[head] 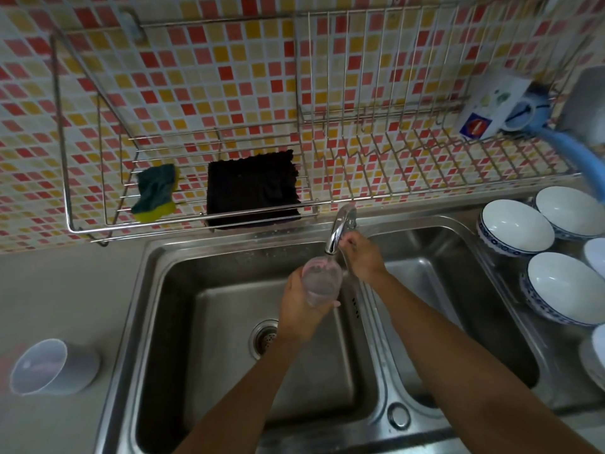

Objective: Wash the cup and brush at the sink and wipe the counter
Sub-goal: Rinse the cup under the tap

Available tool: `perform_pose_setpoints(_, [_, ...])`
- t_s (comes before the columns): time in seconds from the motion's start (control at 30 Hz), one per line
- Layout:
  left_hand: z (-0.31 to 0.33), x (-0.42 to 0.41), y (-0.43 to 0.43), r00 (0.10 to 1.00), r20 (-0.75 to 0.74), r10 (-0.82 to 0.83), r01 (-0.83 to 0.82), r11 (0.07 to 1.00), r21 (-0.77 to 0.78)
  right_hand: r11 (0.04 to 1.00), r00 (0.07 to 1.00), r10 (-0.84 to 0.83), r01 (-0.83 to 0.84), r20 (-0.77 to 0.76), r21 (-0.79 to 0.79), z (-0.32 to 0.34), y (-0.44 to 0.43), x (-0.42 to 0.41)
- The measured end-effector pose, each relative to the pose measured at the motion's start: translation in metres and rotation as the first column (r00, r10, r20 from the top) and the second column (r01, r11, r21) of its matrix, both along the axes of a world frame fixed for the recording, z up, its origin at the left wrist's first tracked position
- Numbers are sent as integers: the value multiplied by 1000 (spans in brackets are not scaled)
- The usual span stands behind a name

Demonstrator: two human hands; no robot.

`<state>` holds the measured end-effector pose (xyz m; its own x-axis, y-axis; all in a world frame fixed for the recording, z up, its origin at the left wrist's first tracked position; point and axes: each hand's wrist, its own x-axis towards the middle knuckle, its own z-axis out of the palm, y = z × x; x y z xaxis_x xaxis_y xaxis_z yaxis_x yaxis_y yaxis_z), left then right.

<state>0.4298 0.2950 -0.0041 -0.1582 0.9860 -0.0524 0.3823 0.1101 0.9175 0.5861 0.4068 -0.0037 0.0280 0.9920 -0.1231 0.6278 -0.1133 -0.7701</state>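
My left hand (299, 309) grips a clear plastic cup (321, 279) and holds it under the spout of the chrome tap (340, 229), above the left basin of the steel sink (209, 309). My right hand (361, 255) reaches behind the spout with its fingers closed around the tap's handle. A second, pale lilac cup (52, 367) lies tilted on the grey counter (59, 296) at the left. No brush is visible.
A wire rack (376, 165) hangs on the tiled wall, holding a green-yellow sponge (156, 193), a black cloth (252, 188) and a white carton with a blue mug (501, 108). Several white bowls (515, 226) sit at the right of the sink. A drain (265, 337) lies in the left basin.
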Motion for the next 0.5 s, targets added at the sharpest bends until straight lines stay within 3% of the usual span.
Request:
perform_pose_setpoints(0.27, [10,-6,12,996,83,9,-11,1000,18,999,999,-53,53,-4,10,-4,1,0])
perform_pose_setpoints(0.5, [12,0,6,996,15,-82,82,996,18,994,994,-101,102,-31,33,-4,2,12])
